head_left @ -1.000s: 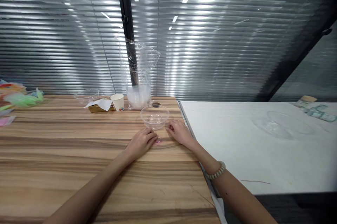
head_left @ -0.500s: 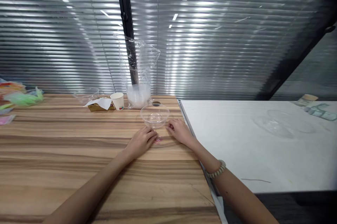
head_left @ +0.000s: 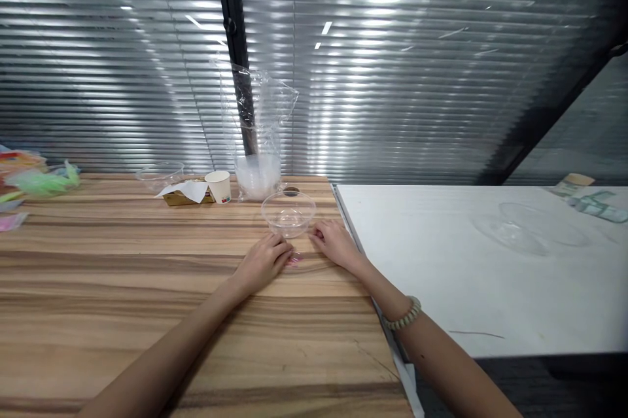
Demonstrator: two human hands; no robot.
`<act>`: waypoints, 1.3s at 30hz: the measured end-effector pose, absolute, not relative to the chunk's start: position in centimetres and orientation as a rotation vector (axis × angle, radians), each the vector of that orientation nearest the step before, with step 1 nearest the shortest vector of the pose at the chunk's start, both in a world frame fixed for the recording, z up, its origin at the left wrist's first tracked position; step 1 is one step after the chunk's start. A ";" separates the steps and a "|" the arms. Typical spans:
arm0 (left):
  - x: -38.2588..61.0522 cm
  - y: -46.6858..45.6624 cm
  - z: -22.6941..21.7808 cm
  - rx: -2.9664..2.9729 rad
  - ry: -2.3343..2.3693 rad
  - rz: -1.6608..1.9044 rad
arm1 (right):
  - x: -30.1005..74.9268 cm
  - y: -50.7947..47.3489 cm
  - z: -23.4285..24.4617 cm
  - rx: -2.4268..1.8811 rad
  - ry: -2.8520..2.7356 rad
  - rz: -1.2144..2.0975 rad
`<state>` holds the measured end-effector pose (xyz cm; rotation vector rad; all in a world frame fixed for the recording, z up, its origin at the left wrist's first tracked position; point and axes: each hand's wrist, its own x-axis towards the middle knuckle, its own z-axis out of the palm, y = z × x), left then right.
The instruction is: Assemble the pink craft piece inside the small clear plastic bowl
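One pink piece (head_left: 293, 260) lay near wooden bench's (head_left: 275, 352) right edge, at left hand (head_left: 263, 262); right hand (head_left: 335, 243) flanked clear bowl (head_left: 288, 216). Fingers curled, pinch indiscernible. Apparently handling piece; next move needed fingertip purchase.

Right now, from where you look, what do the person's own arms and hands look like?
Both the left hand and the right hand are ungloved, with no rings visible. No sleeves show on the left arm or right arm. A bracelet of rounded, pale grey-green beads circles the right forearm.
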<state>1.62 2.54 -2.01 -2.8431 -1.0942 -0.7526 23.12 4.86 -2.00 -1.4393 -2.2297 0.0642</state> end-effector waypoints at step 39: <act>1.6 2.4 -1.7 -2.860 -1.094 -0.716 | 23.1 4.7 -1.7 -1.459 -2.258 0.053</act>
